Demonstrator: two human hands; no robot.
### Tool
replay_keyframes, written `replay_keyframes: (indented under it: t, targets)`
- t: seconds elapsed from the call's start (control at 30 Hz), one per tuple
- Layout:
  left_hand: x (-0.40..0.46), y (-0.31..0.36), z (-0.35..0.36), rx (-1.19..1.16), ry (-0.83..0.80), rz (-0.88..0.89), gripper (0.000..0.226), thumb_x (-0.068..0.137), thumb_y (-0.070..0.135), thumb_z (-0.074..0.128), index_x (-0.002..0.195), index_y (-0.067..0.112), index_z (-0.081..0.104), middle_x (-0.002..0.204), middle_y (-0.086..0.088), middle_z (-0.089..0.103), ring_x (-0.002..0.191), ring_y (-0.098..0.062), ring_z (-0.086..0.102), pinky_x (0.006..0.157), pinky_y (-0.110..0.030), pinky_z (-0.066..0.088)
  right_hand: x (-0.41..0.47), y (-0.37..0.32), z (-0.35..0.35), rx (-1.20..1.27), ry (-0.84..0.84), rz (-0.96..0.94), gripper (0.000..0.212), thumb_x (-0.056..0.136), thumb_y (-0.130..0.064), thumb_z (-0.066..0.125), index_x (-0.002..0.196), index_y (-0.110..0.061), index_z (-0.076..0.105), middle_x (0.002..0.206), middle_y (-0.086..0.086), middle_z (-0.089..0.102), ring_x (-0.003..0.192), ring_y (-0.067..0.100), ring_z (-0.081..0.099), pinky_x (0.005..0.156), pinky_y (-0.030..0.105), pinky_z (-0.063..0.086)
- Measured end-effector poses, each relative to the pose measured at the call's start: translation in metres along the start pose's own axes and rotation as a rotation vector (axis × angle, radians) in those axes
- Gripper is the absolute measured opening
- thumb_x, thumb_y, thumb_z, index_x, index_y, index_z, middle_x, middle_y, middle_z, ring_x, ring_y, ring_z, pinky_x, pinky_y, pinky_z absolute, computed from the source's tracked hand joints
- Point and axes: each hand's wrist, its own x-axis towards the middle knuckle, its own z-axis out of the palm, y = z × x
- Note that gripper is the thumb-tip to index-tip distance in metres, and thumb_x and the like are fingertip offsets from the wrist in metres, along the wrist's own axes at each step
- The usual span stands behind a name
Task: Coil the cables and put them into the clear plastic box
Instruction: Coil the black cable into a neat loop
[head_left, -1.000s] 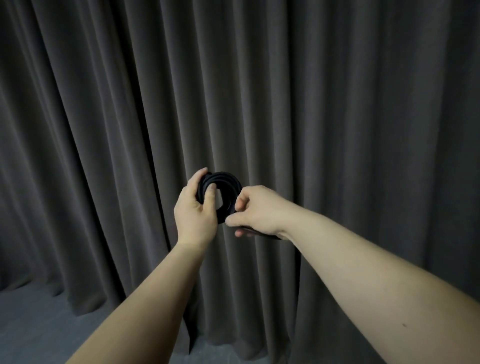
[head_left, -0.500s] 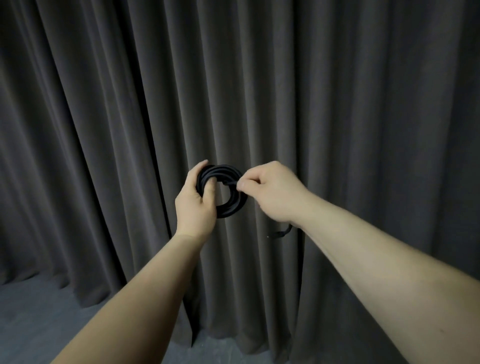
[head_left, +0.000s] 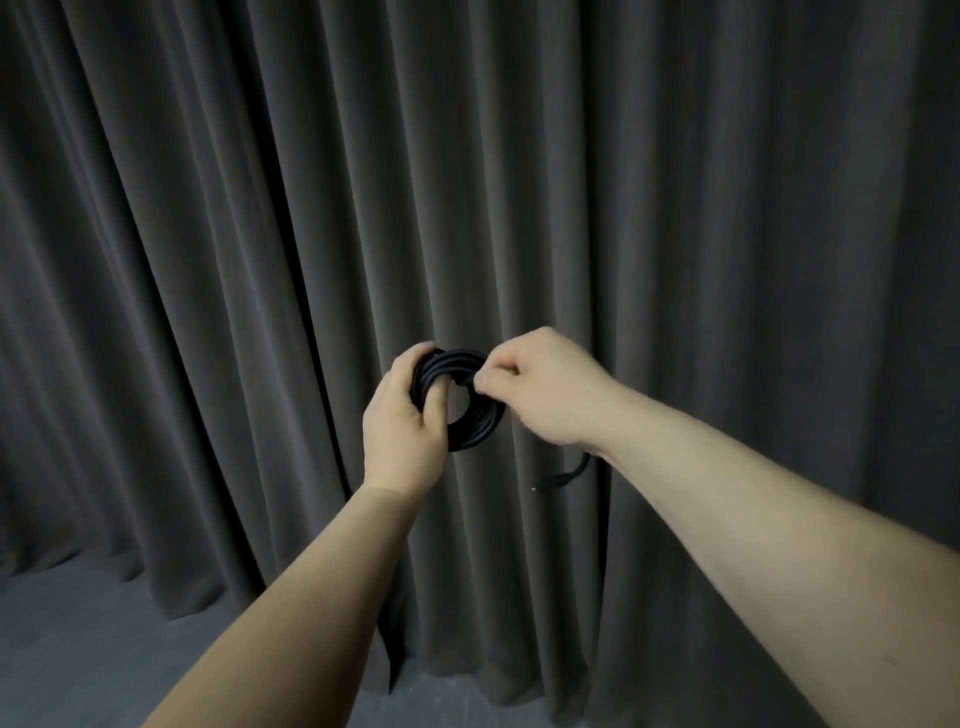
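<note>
We see both bare forearms reaching out in front of a dark grey pleated curtain, with a strip of grey floor along the bottom left. The left hand grips a black cable coil held up in the air between the hands; its fingers curl over the left side of the ring and the thumb presses through the hole from the near side, so the loops are clamped together. The right hand sits at the upper right edge of the coil, touching it, its thumb and forefinger closed tight in a pinch on a strand of the cable at the top of the ring, the other fingers curled in behind. The coil stands roughly upright, its opening facing us. A loose cable end with a small plug hangs below the right wrist, well clear of the floor; we cannot tell how it runs back to the coil, since the wrist hides that stretch. The clear plastic box does not show in this view
</note>
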Motion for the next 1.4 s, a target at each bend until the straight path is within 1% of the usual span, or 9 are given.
replay_keyframes:
  t: [0.17, 0.4, 0.6, 0.7, 0.87, 1.0, 1.17, 1.3, 1.4]
  targets:
    - [0.002, 0.014, -0.007, -0.160, 0.020, -0.064, 0.030, 0.095, 0.018, 0.057, 0.119, 0.036, 0.055, 0.113, 0.025, 0.061, 0.108, 0.004, 0.057, 0.100, -0.027, 0.047, -0.004, 0.026, -0.006, 0.411, 0.134, 0.034, 0.015, 0.092, -0.012, 0.058, 0.083, -0.009, 0.070, 0.042, -0.019, 0.049, 0.043, -0.004, 0.046, 0.046, 0.007, 0.031]
    - [-0.005, 0.027, 0.003, -0.413, 0.047, -0.184, 0.024, 0.094, 0.018, 0.061, 0.113, 0.032, 0.064, 0.092, 0.012, 0.068, 0.084, -0.008, 0.060, 0.095, -0.038, 0.049, -0.004, 0.048, -0.002, 0.602, 0.295, -0.035, 0.016, 0.088, -0.011, 0.066, 0.075, -0.019, 0.061, 0.062, -0.014, 0.052, 0.052, -0.001, 0.043, 0.052, 0.009, 0.033]
    - [-0.007, 0.038, 0.011, -0.578, 0.069, -0.222, 0.023, 0.095, 0.021, 0.061, 0.117, 0.026, 0.064, 0.104, 0.006, 0.071, 0.098, -0.011, 0.065, 0.093, -0.031, 0.050, -0.003, 0.039, 0.013, 0.593, 0.464, -0.051, 0.015, 0.090, -0.027, 0.061, 0.077, -0.022, 0.066, 0.066, 0.002, 0.062, 0.060, 0.023, 0.055, 0.061, 0.041, 0.051]
    - [-0.012, 0.042, 0.014, -0.593, 0.079, -0.214, 0.022, 0.094, 0.022, 0.062, 0.113, 0.033, 0.062, 0.108, 0.008, 0.071, 0.104, -0.008, 0.064, 0.093, -0.026, 0.048, -0.008, 0.038, 0.017, 0.425, 0.525, -0.034, 0.027, 0.097, -0.030, 0.052, 0.089, -0.013, 0.071, 0.077, 0.007, 0.068, 0.076, 0.023, 0.062, 0.073, 0.039, 0.052]
    - [-0.014, 0.051, 0.018, -0.602, 0.162, -0.234, 0.025, 0.096, 0.023, 0.058, 0.120, 0.030, 0.057, 0.109, 0.015, 0.068, 0.105, 0.003, 0.061, 0.093, -0.016, 0.046, -0.015, 0.037, 0.024, 0.497, 0.261, -0.005, 0.047, 0.094, -0.037, 0.055, 0.139, -0.026, 0.048, 0.127, -0.014, 0.059, 0.119, -0.004, 0.052, 0.102, 0.013, 0.039]
    - [-0.016, 0.050, 0.021, -0.593, 0.133, -0.262, 0.031, 0.097, 0.030, 0.057, 0.127, 0.026, 0.052, 0.114, 0.014, 0.064, 0.107, 0.005, 0.059, 0.099, -0.020, 0.044, -0.010, 0.040, 0.025, 0.589, 0.197, -0.028, 0.057, 0.090, -0.031, 0.060, 0.143, -0.035, 0.039, 0.128, -0.019, 0.058, 0.119, -0.001, 0.053, 0.102, 0.026, 0.042]
    - [-0.013, 0.035, 0.016, -0.585, -0.165, -0.332, 0.061, 0.071, 0.050, 0.071, 0.120, 0.016, 0.058, 0.093, 0.010, 0.068, 0.092, -0.008, 0.064, 0.097, -0.037, 0.049, -0.007, 0.042, 0.002, 0.399, 0.178, -0.080, 0.052, 0.096, -0.013, 0.054, 0.145, -0.019, 0.038, 0.125, -0.016, 0.055, 0.110, -0.014, 0.050, 0.093, -0.001, 0.031]
    - [0.008, 0.036, -0.001, -0.510, -0.271, -0.361, 0.076, 0.068, 0.051, 0.074, 0.135, 0.026, 0.049, 0.125, 0.007, 0.062, 0.112, -0.006, 0.061, 0.101, -0.032, 0.047, -0.004, 0.054, -0.002, 0.109, 0.104, -0.083, 0.054, 0.096, -0.025, 0.053, 0.146, -0.032, 0.034, 0.127, 0.003, 0.057, 0.112, 0.012, 0.055, 0.095, 0.015, 0.037]
    - [0.022, 0.046, -0.006, -0.276, -0.433, -0.237, 0.049, 0.084, 0.051, 0.067, 0.125, 0.024, 0.060, 0.112, 0.005, 0.069, 0.098, -0.008, 0.068, 0.096, -0.030, 0.050, 0.000, 0.054, 0.000, -0.005, 0.086, -0.130, 0.055, 0.094, -0.024, 0.055, 0.144, -0.034, 0.037, 0.108, 0.003, 0.056, 0.097, 0.016, 0.056, 0.091, 0.027, 0.042]
